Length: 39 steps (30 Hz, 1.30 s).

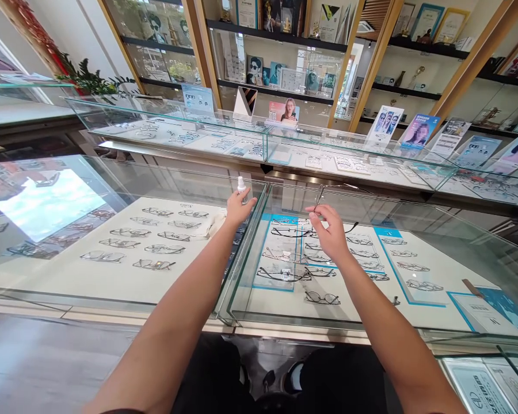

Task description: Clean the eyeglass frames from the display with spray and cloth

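Observation:
My left hand [239, 207] is over the glass counter top with its thumb and fingers apart. Right at its fingertips is a small white-capped spray bottle [241, 184], partly hidden by the fingers; whether they touch it I cannot tell. A pale crumpled cloth [212, 225] lies left of that forearm. My right hand [329, 229] is raised above the right part of the counter, pinching a thin-framed pair of eyeglasses [319, 197]. Their slim dark outline is hard to make out against the glass.
Rows of eyeglasses [130, 233] lie inside the left glass case, and more frames [322, 297] in the right one. A glass partition edge [243, 259] runs between them. Behind stands another display case [265, 146] bearing advertising cards [385, 127]. Shelves [276, 35] line the wall.

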Tool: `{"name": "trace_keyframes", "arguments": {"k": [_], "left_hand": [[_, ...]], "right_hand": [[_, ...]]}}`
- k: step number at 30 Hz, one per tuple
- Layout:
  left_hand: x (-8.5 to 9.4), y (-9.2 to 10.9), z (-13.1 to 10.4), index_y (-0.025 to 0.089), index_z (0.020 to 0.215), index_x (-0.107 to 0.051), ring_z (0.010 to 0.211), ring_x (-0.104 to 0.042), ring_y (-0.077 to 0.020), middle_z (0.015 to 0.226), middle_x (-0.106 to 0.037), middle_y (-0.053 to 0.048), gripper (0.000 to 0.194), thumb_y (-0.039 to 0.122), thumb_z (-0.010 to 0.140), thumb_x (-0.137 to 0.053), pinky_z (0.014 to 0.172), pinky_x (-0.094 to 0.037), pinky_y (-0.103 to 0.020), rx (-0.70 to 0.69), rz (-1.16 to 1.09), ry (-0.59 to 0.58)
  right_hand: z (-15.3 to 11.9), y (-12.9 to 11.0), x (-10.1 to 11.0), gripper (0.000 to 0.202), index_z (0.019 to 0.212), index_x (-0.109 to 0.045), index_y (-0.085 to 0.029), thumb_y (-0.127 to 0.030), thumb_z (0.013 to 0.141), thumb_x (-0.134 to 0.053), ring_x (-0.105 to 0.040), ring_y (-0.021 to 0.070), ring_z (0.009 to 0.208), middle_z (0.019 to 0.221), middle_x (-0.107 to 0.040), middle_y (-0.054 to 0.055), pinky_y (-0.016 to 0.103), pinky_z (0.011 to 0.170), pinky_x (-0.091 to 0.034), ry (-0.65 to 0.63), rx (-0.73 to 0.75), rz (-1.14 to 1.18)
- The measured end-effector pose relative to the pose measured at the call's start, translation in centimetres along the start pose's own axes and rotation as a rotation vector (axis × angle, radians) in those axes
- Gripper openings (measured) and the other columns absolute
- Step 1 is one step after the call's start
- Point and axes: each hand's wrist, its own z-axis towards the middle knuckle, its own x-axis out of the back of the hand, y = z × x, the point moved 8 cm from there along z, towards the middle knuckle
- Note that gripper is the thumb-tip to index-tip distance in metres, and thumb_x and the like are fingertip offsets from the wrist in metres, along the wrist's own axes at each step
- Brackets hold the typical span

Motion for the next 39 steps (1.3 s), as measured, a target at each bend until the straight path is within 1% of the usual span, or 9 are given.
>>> {"name": "trace_keyframes", "arguments": {"k": [4, 9, 12, 15, 19, 21, 24, 26, 39], "left_hand": [[1.0, 0.7, -0.6, 0.022, 0.148, -0.068, 0.129, -0.061, -0.0325, 0.146, -0.056, -0.017, 0.059, 0.042, 0.093, -0.067, 0.115, -0.050, -0.050, -0.030, -0.068, 0.066], [2.8, 5.0, -1.5, 0.022, 0.106, -0.067, 0.114, -0.064, -0.0272, 0.118, -0.060, -0.012, 0.016, 0.032, 0.095, -0.061, 0.093, -0.062, -0.045, -0.228, -0.320, 0.189], [1.9, 8.3, -2.7, 0.026, 0.112, -0.046, 0.101, -0.067, -0.0210, 0.119, -0.055, -0.007, 0.034, 0.034, 0.089, -0.070, 0.073, -0.064, -0.036, -0.237, -0.637, 0.037], [0.8, 12.0, -5.3, 0.032, 0.124, -0.036, 0.097, -0.066, -0.0180, 0.120, -0.058, -0.003, 0.061, 0.034, 0.081, -0.079, 0.071, -0.063, -0.032, -0.195, -0.902, -0.195], [-0.3, 15.8, -9.5, 0.026, 0.127, -0.054, 0.089, -0.064, -0.0188, 0.103, -0.061, -0.004, 0.057, 0.030, 0.076, -0.080, 0.071, -0.058, -0.032, 0.012, -1.094, -0.592], [0.1, 17.1, -10.8, 0.022, 0.113, -0.062, 0.086, -0.063, -0.0226, 0.093, -0.059, -0.007, 0.043, 0.052, 0.085, -0.072, 0.068, -0.056, -0.037, 0.098, -1.176, -0.692], [0.7, 18.0, -11.6, 0.022, 0.089, -0.060, 0.083, -0.062, -0.0265, 0.084, -0.055, -0.009, 0.068, 0.088, 0.092, -0.042, 0.065, -0.054, -0.041, 0.175, -1.224, -0.738], [0.9, 18.3, -11.8, 0.023, 0.079, -0.054, 0.081, -0.061, -0.0257, 0.081, -0.052, -0.008, 0.075, 0.094, 0.091, -0.034, 0.064, -0.054, -0.041, 0.189, -1.241, -0.751], [-0.4, 17.1, -11.2, 0.021, 0.070, -0.057, 0.064, -0.049, -0.0163, 0.070, -0.052, -0.003, 0.068, 0.087, 0.085, -0.051, 0.056, -0.043, -0.030, 0.031, -0.908, -0.605]], "right_hand": [[0.2, 0.3, 0.5, 0.028, 0.113, -0.078, -0.028, -0.047, 0.108, -0.058, -0.064, 0.0268, 0.113, 0.119, -0.076, 0.007, 0.044, 0.100, -0.048, 0.018, -0.010, 0.005], [0.6, 0.4, 1.5, 0.032, 0.108, -0.078, -0.027, -0.052, 0.107, -0.057, -0.064, 0.0269, 0.113, 0.118, -0.076, 0.007, 0.042, 0.095, -0.048, 0.056, -0.052, 0.028], [0.7, 0.4, 1.9, 0.036, 0.099, -0.077, -0.025, -0.054, 0.107, -0.056, -0.065, 0.0254, 0.106, 0.113, -0.075, 0.007, 0.040, 0.091, -0.048, 0.064, -0.091, 0.073], [0.8, 0.4, 2.0, 0.037, 0.097, -0.077, -0.025, -0.054, 0.106, -0.056, -0.064, 0.0236, 0.099, 0.108, -0.075, 0.006, 0.038, 0.088, -0.047, 0.058, -0.128, 0.133], [0.8, 0.6, 1.7, 0.036, 0.099, -0.078, -0.026, -0.055, 0.105, -0.058, -0.061, 0.0225, 0.094, 0.105, -0.074, 0.005, 0.037, 0.086, -0.047, 0.029, -0.184, 0.215], [0.8, 0.4, 1.4, 0.036, 0.096, -0.078, -0.026, -0.055, 0.104, -0.059, -0.061, 0.0226, 0.094, 0.105, -0.075, 0.005, 0.038, 0.087, -0.048, 0.000, -0.199, 0.260], [0.6, -0.1, 0.7, 0.038, 0.095, -0.078, -0.026, -0.057, 0.105, -0.058, -0.062, 0.0230, 0.096, 0.104, -0.075, 0.005, 0.038, 0.091, -0.049, -0.070, -0.210, 0.318], [0.4, -0.5, 0.1, 0.039, 0.096, -0.078, -0.026, -0.058, 0.104, -0.059, -0.063, 0.0227, 0.095, 0.102, -0.075, 0.005, 0.038, 0.090, -0.050, -0.121, -0.226, 0.348], [-1.1, -1.0, -3.0, 0.030, 0.087, -0.072, -0.024, -0.046, 0.101, -0.057, -0.062, 0.0190, 0.089, 0.110, -0.077, 0.005, 0.034, 0.080, -0.045, -0.334, -0.357, 0.571]]}}
